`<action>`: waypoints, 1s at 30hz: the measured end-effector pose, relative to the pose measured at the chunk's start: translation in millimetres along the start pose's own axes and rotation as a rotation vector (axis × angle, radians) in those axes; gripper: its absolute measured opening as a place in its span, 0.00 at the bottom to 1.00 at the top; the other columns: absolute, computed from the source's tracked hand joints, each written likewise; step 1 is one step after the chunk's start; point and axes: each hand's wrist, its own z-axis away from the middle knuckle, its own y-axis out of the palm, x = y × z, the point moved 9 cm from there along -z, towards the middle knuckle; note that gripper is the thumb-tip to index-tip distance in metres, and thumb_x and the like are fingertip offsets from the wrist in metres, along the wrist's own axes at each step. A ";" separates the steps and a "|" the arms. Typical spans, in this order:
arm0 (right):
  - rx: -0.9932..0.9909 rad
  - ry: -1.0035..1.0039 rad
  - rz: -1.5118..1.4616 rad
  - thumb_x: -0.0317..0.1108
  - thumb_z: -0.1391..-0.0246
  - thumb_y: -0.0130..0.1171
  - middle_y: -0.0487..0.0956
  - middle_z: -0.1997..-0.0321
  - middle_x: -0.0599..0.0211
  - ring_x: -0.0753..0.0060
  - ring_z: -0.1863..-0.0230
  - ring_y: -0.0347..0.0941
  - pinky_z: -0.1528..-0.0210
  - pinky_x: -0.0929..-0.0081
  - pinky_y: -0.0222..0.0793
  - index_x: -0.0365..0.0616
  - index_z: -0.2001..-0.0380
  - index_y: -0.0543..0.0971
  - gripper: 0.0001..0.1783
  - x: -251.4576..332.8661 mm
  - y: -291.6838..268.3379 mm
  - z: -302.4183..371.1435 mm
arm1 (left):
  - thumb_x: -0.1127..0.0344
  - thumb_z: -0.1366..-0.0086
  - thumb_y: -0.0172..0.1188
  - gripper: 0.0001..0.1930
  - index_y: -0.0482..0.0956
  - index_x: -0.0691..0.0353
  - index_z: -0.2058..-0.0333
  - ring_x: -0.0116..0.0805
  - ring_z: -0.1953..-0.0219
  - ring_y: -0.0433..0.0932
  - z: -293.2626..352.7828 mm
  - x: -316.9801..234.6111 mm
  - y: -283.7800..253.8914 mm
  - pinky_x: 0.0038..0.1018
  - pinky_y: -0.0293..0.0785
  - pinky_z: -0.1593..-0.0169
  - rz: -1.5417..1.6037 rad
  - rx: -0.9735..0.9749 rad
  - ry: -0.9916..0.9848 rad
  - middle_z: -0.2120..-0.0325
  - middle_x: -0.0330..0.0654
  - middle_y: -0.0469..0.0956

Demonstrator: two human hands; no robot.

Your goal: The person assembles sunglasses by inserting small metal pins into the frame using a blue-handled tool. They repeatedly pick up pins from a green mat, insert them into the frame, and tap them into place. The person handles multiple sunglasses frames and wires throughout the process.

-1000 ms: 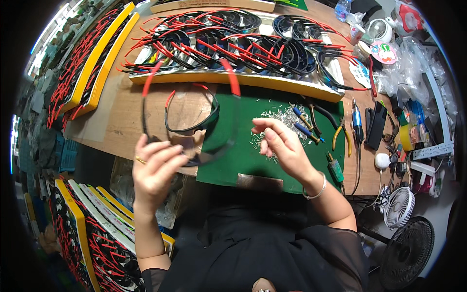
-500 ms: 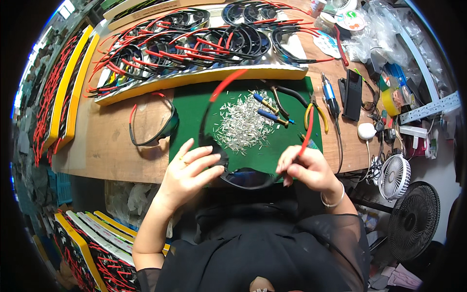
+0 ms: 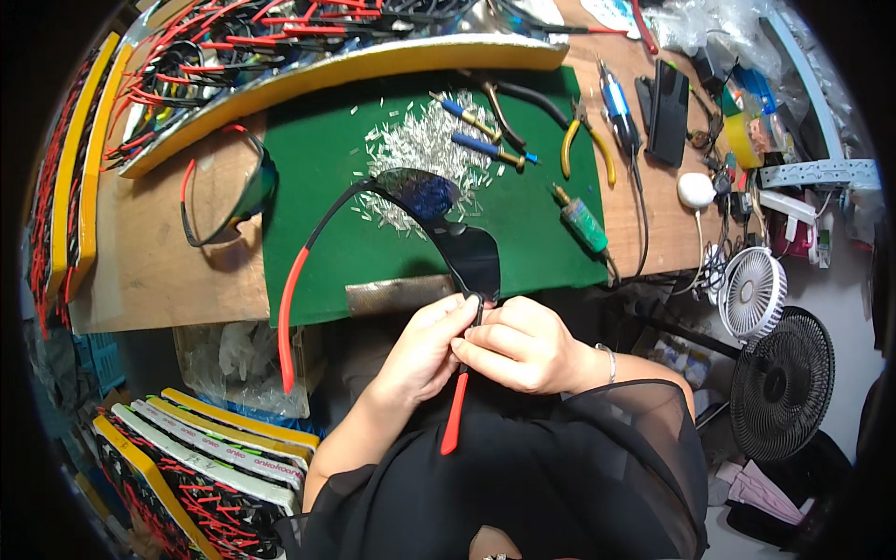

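Both hands hold one pair of black sunglasses (image 3: 469, 257) with red-tipped temples, just off the front edge of the table. My left hand (image 3: 427, 347) pinches the frame near a hinge. Against it, my right hand (image 3: 523, 345) has its fingers curled around the same hinge end and temple. That temple's red tip points down toward me; the other temple arcs out to the left. The lenses extend away from me over the green mat (image 3: 327, 224). A heap of small clear pieces (image 3: 411, 140) lies behind them. Another pair of sunglasses (image 3: 245, 201) rests on the wood at the left.
A yellow-edged tray (image 3: 355, 89) full of sunglasses spans the back. Blue-handled screwdrivers (image 3: 476, 145), yellow-handled pliers (image 3: 583, 140), a green-handled tool (image 3: 583, 224) and a blue electric screwdriver (image 3: 616, 103) lie rightward. Fans (image 3: 754, 289) stand at right; filled trays (image 3: 205, 467) are stacked lower left.
The sunglasses have turned, so their lenses point away from me. My hands have come together at one hinge, the left moving right and the right moving left. The view has shifted slightly.
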 end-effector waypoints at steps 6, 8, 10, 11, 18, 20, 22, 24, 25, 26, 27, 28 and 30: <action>0.035 0.121 -0.174 0.27 0.64 0.61 0.74 0.69 0.66 0.69 0.69 0.71 0.70 0.76 0.66 0.41 0.72 0.77 0.11 -14.3 -9.8 2.2 | 0.62 0.35 0.47 0.10 0.70 0.63 0.62 0.23 0.71 0.74 -6.9 18.1 -20.2 0.17 0.71 0.68 0.116 -0.007 -0.053 0.72 0.37 0.74; -0.039 0.323 -0.134 0.26 0.66 0.64 0.75 0.69 0.64 0.64 0.69 0.72 0.68 0.72 0.67 0.43 0.70 0.77 0.14 -43.6 -38.2 13.9 | 0.61 0.34 0.45 0.11 0.69 0.62 0.62 0.24 0.78 0.73 -1.7 20.6 -19.2 0.17 0.69 0.78 0.127 -0.087 -0.166 0.75 0.38 0.74; -0.086 0.523 0.016 0.22 0.62 0.61 0.76 0.71 0.61 0.62 0.70 0.72 0.67 0.71 0.68 0.39 0.70 0.77 0.10 -73.9 -55.0 30.7 | 0.61 0.34 0.44 0.10 0.68 0.61 0.61 0.21 0.85 0.67 -0.2 24.9 -16.2 0.13 0.60 0.85 0.164 0.006 -0.229 0.75 0.38 0.74; -0.095 0.647 0.070 0.22 0.61 0.60 0.76 0.72 0.60 0.62 0.70 0.72 0.67 0.71 0.68 0.38 0.70 0.76 0.10 -87.9 -57.0 40.8 | 0.60 0.34 0.45 0.11 0.68 0.61 0.61 0.20 0.86 0.66 -1.0 25.8 -14.9 0.13 0.60 0.85 0.192 0.027 -0.239 0.76 0.37 0.74; 0.028 0.647 -0.095 0.22 0.58 0.58 0.75 0.74 0.60 0.62 0.73 0.72 0.70 0.73 0.69 0.36 0.72 0.75 0.06 -99.7 -15.9 48.4 | 0.58 0.35 0.48 0.13 0.70 0.62 0.63 0.15 0.86 0.60 -4.0 32.0 -22.0 0.12 0.55 0.84 0.275 -0.020 -0.297 0.74 0.36 0.74; 0.012 0.658 -0.097 0.22 0.58 0.58 0.75 0.74 0.59 0.62 0.73 0.72 0.70 0.73 0.69 0.37 0.73 0.75 0.06 -103.9 -14.4 48.4 | 0.58 0.35 0.48 0.13 0.70 0.62 0.63 0.15 0.86 0.60 -4.7 34.1 -25.3 0.12 0.55 0.84 0.287 -0.044 -0.305 0.75 0.36 0.74; 0.036 0.678 -0.128 0.23 0.58 0.58 0.75 0.74 0.60 0.62 0.73 0.72 0.70 0.73 0.68 0.37 0.73 0.75 0.05 -104.9 -8.7 50.2 | 0.58 0.35 0.48 0.13 0.70 0.62 0.63 0.15 0.86 0.59 -5.6 35.8 -27.5 0.11 0.55 0.84 0.301 -0.068 -0.308 0.75 0.35 0.73; 0.053 0.685 -0.139 0.24 0.57 0.58 0.75 0.74 0.60 0.62 0.73 0.72 0.70 0.73 0.68 0.38 0.73 0.75 0.05 -105.2 -4.5 51.1 | 0.58 0.35 0.48 0.13 0.69 0.62 0.63 0.15 0.86 0.59 -6.6 36.6 -28.7 0.11 0.55 0.84 0.318 -0.093 -0.304 0.75 0.35 0.72; 0.060 0.683 -0.134 0.24 0.57 0.58 0.75 0.75 0.60 0.62 0.73 0.72 0.70 0.73 0.68 0.38 0.73 0.75 0.05 -105.5 -2.9 51.6 | 0.58 0.35 0.47 0.12 0.70 0.62 0.63 0.15 0.86 0.58 -7.0 37.0 -28.4 0.11 0.54 0.84 0.329 -0.114 -0.309 0.76 0.34 0.72; 0.066 0.681 -0.130 0.24 0.57 0.58 0.75 0.75 0.61 0.62 0.73 0.72 0.71 0.73 0.68 0.38 0.73 0.75 0.05 -105.9 -1.8 52.0 | 0.59 0.35 0.47 0.11 0.70 0.61 0.63 0.15 0.87 0.57 -7.0 36.8 -27.0 0.11 0.53 0.85 0.341 -0.135 -0.315 0.77 0.34 0.71; 0.075 0.684 -0.121 0.25 0.57 0.58 0.74 0.75 0.61 0.62 0.73 0.72 0.71 0.73 0.68 0.38 0.73 0.75 0.05 -106.6 -1.3 52.3 | 0.60 0.35 0.46 0.11 0.70 0.61 0.64 0.15 0.88 0.57 -7.1 37.1 -26.6 0.11 0.52 0.86 0.352 -0.157 -0.320 0.77 0.34 0.71; 0.082 0.684 -0.115 0.25 0.56 0.58 0.74 0.75 0.61 0.62 0.74 0.72 0.71 0.73 0.68 0.39 0.73 0.75 0.05 -107.2 -0.6 52.2 | 0.60 0.35 0.47 0.11 0.70 0.61 0.64 0.15 0.87 0.57 -7.5 37.3 -26.4 0.11 0.52 0.86 0.351 -0.159 -0.319 0.77 0.34 0.71; 0.096 0.674 -0.106 0.25 0.56 0.58 0.74 0.75 0.62 0.62 0.74 0.71 0.71 0.73 0.68 0.39 0.73 0.75 0.05 -107.7 1.3 51.5 | 0.60 0.35 0.47 0.11 0.70 0.61 0.64 0.15 0.87 0.57 -7.7 38.2 -26.9 0.11 0.52 0.86 0.350 -0.165 -0.315 0.77 0.34 0.71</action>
